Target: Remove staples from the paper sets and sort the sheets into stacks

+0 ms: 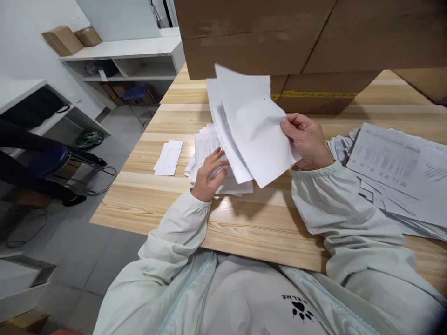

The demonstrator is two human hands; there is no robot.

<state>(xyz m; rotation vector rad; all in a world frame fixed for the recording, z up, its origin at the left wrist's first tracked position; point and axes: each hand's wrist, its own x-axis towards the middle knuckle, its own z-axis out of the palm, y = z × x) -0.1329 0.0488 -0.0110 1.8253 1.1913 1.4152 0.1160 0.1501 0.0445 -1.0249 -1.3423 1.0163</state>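
Note:
My right hand (307, 139) pinches a few white paper sheets (251, 125) by their right edge, thumb on top, and holds them tilted above the table. Under them lies a pile of printed sheets (202, 144), partly hidden by the raised paper. Over that pile, close to the left edge of the held sheets, is my left hand (210, 176). Its fingers are apart and nothing shows in them; whether it touches the pile I cannot tell. Two small white slips (168, 158) overlap on the table left of the pile.
A larger stack of printed papers (398, 172) lies to the right, beside my right forearm. Big cardboard boxes (251, 42) stand along the far side of the wooden table (139, 195). Beyond its left edge are blue stools (135, 93), white shelves (139, 46) and another person's legs (31, 181).

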